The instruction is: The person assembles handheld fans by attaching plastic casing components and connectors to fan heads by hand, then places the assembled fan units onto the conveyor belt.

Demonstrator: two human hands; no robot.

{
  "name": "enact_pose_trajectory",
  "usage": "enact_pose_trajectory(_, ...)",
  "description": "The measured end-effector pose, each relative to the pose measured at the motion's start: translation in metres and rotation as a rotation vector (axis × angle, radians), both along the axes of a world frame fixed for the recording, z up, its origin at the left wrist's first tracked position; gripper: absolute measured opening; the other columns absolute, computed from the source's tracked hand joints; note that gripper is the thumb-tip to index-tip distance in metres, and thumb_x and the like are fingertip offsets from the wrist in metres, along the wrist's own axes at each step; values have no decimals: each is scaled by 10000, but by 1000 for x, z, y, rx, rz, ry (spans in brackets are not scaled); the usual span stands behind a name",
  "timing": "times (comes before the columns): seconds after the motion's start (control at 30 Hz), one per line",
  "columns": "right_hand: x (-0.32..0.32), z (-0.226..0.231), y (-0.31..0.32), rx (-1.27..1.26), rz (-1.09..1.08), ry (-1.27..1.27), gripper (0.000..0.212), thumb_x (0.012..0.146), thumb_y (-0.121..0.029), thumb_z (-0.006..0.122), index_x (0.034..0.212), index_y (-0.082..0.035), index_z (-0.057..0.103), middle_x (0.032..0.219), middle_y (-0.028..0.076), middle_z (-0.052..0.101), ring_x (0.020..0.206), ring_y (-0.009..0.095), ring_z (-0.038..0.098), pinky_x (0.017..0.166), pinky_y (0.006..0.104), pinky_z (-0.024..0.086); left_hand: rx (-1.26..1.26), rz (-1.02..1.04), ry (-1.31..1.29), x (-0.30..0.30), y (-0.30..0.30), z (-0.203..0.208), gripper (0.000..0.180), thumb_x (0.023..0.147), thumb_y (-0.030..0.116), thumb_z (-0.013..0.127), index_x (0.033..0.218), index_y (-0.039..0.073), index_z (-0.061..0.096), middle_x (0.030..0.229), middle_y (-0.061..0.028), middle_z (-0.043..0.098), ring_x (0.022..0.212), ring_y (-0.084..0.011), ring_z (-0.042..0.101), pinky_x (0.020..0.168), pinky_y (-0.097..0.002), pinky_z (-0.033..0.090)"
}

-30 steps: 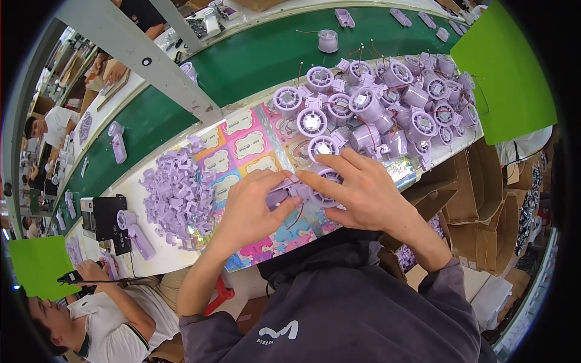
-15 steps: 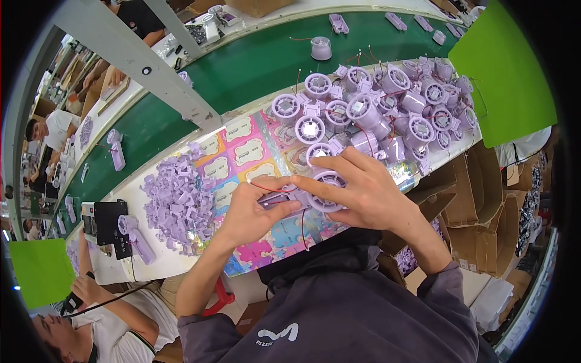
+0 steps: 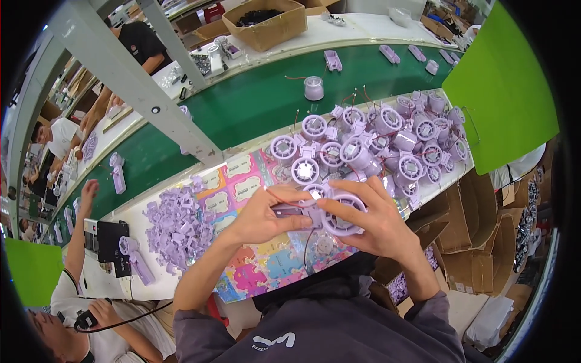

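Observation:
Between my two hands is a lilac fan head (image 3: 344,222), a round slotted housing with a hinge-like bracket on its left side. My left hand (image 3: 261,219) pinches the bracket end between thumb and fingers. The fingers of my right hand (image 3: 382,225) wrap the round housing from the right, with the index finger reaching across toward the bracket. A red wire shows by my left fingers, and a black wire (image 3: 307,249) dangles below the bracket. Beyond my hands, many similar fan heads (image 3: 305,171) are piled, some with wires standing up.
A heap of small lilac parts (image 3: 177,227) lies on the left, beside an assembled handheld fan (image 3: 138,261) and a black device (image 3: 111,235). A colourful printed mat (image 3: 251,269) covers the tabletop. Behind runs a green conveyor (image 3: 254,85). Cardboard boxes (image 3: 478,224) stand right; another person sits left.
The view has tilted, so more of the far bench shows. Both hands keep hold of the fan head. The person at left has raised an arm toward the conveyor.

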State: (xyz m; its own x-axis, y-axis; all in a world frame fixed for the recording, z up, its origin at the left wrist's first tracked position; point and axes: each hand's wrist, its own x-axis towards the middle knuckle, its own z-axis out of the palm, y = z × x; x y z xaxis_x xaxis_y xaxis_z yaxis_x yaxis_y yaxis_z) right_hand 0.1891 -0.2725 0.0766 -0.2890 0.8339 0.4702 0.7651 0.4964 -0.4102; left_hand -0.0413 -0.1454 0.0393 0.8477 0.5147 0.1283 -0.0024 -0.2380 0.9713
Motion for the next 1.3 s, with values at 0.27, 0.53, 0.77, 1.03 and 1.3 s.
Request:
enact_pose_trajectory(0.27,-20,-80,-7,78,-219,215,317,756,-52,781,1061,-68,699,912,93,695,698,261,671,578,358,518,141,671,137,38,164,-23,377,894,289,765,1052,-51,744,854,-91,749,735,-137,665,681,-344,519)
enact_pose_trajectory(0.53,-42,-166,-15,-27,-371,338,152,753,-42,750,891,-69,692,702,70,643,559,251,626,521,360,499,-33,1269,477,53,293,-138,490,867,413,706,1034,-48,738,1106,-294,707,1046,-424,692,923,-478,532)
enact_pose_trajectory(0.77,-41,-165,-12,-41,-405,288,164,736,-44,760,881,-63,687,700,73,632,551,248,617,508,358,488,859,1540,160,119,270,-95,581,749,92,708,1301,10,545,1225,-218,564,1225,-422,480,1072,-532,341)
enact_pose_trajectory(1.03,-43,-159,-9,-57,-430,237,157,739,-48,757,875,-63,680,704,69,614,539,250,602,496,353,479,923,364,483,191,252,-91,559,824,376,783,1283,139,571,1202,-207,545,1166,-397,584,902,-491,546)
enact_pose_trajectory(1.3,-47,-163,-8,-36,-435,269,136,757,-30,745,871,-53,675,712,83,627,558,266,620,511,370,493,650,518,382,135,225,-61,513,815,304,781,1278,250,568,1247,-211,511,1089,-419,622,897,-485,539)
